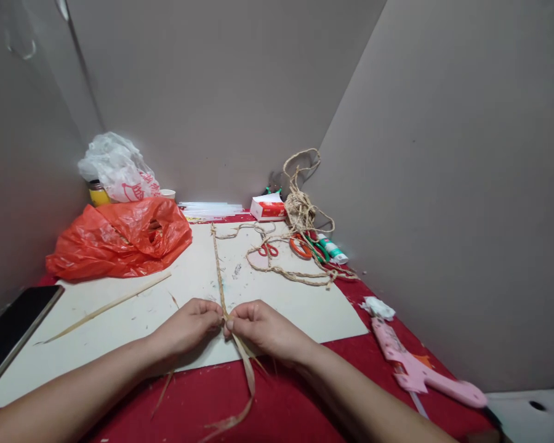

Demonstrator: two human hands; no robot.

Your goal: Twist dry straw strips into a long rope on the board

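Note:
A thin straw braid [218, 271] runs from the far part of a white board [305, 317] toward me, ending between my two hands. My left hand [196, 323] is closed, thumb and fingers pinching the braid's near end from the left. Right beside it, my right hand [261, 326] pinches the same end, its thumb on top. Loose flat straw strands [248, 372] hang from under my fingers over the red cloth [166, 409]. A single pale straw strip [113, 304] lies on the board to the left.
An orange-red plastic bag [124, 240] and a dark phone-like slab [16, 332] are at left. Braided rope [300, 209] piles at back right near red-handled scissors [268, 250] and a red-white box [268, 208]. A pink glue gun [415, 369] lies at right. Grey walls [203, 92] enclose the table.

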